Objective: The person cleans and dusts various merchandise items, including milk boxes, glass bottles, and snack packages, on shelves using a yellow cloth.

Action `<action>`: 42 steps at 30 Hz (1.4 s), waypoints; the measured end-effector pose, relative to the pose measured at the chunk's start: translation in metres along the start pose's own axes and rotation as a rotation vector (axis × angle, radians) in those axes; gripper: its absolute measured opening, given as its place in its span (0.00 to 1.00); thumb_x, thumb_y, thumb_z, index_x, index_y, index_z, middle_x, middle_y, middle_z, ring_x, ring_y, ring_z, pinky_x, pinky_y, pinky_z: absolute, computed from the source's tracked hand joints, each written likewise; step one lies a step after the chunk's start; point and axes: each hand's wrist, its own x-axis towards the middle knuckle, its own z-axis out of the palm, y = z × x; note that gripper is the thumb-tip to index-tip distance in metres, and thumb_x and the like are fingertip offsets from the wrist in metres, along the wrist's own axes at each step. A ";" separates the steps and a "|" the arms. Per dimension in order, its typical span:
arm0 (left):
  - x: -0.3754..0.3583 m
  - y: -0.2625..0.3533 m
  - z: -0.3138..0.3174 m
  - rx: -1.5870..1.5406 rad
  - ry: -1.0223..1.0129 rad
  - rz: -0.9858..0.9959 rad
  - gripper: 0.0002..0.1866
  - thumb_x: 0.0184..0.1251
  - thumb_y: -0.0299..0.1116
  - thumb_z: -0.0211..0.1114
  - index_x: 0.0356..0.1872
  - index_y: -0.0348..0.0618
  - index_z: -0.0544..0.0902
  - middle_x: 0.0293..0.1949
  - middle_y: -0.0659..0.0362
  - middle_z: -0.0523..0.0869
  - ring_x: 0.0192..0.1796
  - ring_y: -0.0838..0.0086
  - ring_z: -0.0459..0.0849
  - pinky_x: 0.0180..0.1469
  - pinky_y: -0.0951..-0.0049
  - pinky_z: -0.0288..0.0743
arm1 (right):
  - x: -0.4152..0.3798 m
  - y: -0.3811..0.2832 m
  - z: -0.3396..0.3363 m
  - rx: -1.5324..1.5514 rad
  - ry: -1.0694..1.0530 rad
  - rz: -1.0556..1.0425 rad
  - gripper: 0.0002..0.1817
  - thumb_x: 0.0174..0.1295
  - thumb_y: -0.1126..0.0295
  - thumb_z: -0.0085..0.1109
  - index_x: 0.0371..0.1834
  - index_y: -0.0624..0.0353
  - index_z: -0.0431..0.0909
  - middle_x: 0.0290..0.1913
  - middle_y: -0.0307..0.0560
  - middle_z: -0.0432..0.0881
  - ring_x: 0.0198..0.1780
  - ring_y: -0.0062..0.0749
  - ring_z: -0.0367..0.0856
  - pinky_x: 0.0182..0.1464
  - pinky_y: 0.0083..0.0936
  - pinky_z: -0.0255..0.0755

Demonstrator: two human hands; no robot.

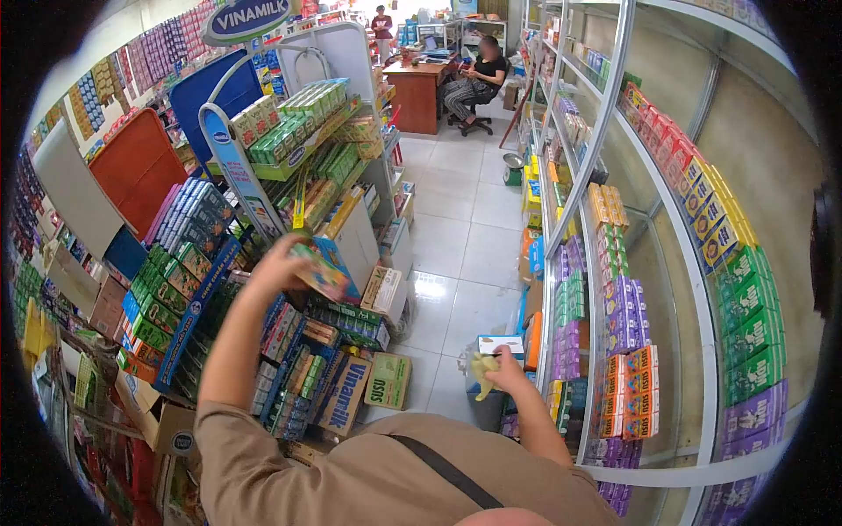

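My left hand [285, 265] is closed on a colourful pack [323, 272], held in front of the milk display shelves at the left. The pack is partly blurred. At the right, my right hand [503, 372] grips a yellowish cloth [482, 368] that hangs down from the fingers. Right behind that hand stands a white-topped box [501, 346], close to the glass shelving. Below my left hand lie rows of small drink cartons [303, 377] in a blue rack.
A Vinamilk carton [344, 394] and a green SUSU box [388, 381] stand on the floor. Glass shelving [605, 263] with stacked packs lines the right. Beyond the tiled aisle [438, 237], a person sits by a desk [414, 95]; another person stands farther back.
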 end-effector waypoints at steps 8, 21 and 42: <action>-0.097 -0.140 0.217 -0.300 0.084 0.029 0.24 0.59 0.37 0.65 0.55 0.45 0.69 0.39 0.56 0.79 0.37 0.73 0.80 0.37 0.73 0.75 | -0.009 -0.057 0.012 0.100 -0.584 -0.731 0.27 0.44 0.72 0.59 0.54 0.59 0.71 0.50 0.50 0.76 0.54 0.43 0.74 0.56 0.34 0.68; -0.159 -0.076 0.276 -0.271 0.115 -0.023 0.23 0.54 0.30 0.68 0.47 0.43 0.64 0.36 0.58 0.74 0.36 0.79 0.73 0.36 0.79 0.69 | -0.035 -0.091 0.007 0.282 0.201 -0.685 0.23 0.50 0.76 0.50 0.54 0.57 0.73 0.53 0.55 0.71 0.57 0.53 0.68 0.61 0.38 0.62; -0.127 -0.040 0.291 0.402 -0.046 0.473 0.51 0.45 0.29 0.68 0.69 0.32 0.46 0.51 0.40 0.74 0.53 0.49 0.75 0.54 0.62 0.70 | -0.047 -0.124 -0.029 0.220 0.221 -0.782 0.18 0.54 0.64 0.59 0.48 0.55 0.78 0.51 0.59 0.77 0.55 0.50 0.75 0.59 0.34 0.68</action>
